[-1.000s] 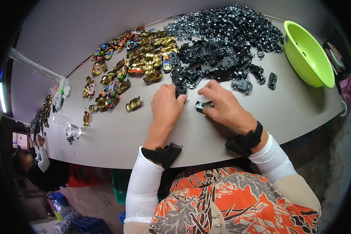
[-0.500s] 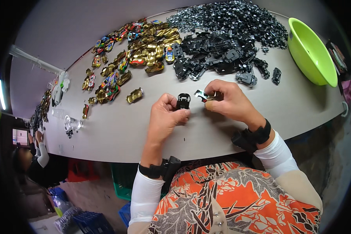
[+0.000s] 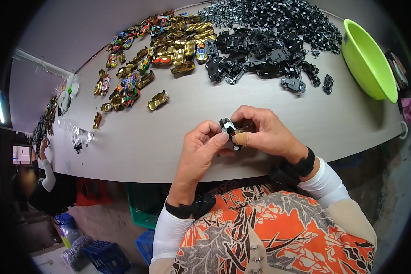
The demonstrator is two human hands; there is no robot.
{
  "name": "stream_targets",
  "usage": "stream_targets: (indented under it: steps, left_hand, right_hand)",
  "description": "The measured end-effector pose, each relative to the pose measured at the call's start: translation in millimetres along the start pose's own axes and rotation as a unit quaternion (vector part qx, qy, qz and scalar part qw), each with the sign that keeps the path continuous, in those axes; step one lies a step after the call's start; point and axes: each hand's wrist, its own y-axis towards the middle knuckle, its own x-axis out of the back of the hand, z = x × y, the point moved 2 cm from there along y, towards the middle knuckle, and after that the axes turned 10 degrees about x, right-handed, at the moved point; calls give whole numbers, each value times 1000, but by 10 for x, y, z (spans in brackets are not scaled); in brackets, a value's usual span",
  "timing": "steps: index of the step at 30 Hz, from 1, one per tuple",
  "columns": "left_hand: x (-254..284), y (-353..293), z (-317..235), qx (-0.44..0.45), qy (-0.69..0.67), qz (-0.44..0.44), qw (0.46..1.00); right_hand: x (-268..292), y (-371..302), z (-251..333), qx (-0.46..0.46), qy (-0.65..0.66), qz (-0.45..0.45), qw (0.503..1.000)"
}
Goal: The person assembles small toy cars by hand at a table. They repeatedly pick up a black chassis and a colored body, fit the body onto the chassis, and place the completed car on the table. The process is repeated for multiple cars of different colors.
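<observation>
A small toy car point(image 3: 227, 126), black and silver with wheels showing, is held above the near part of the table point(image 3: 137, 150), in front of the person's body. It is placed directly between the two hands, at the fingertips rather than in either palm. By the left hand point(image 3: 198, 148), nearly closed with curled fingers, the car's left side is pinched, the thumb being laid against it near a wheel. By the right hand point(image 3: 267, 137), also mostly closed, the right side is gripped between the forefinger and the thumb, around which a tan wrapping point(image 3: 240, 139) is worn. The car is tilted, its upper end leaning to the left; whether its parts are fully joined cannot be told, as much of it is covered by fingers.

Beyond the hands, well apart from them, a heap of black car bases point(image 3: 260, 52) is spread. To its left, gold and coloured car shells point(image 3: 178, 50) are piled, and one gold shell point(image 3: 158, 100) is set apart, nearer the left hand. At the right, a green bowl point(image 3: 367, 59) is tipped on its side.
</observation>
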Motion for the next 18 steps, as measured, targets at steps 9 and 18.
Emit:
stream_targets:
  steps: [9,18]
  left_hand:
    - [-8,-36,113,-44,-43,-59,996]
    - [-5,-90,13,-50,-163,-11,985]
  right_hand:
    - [-86,-75,14,100,-166,-61,979]
    - [-33,-103,95,59,45,-107,991]
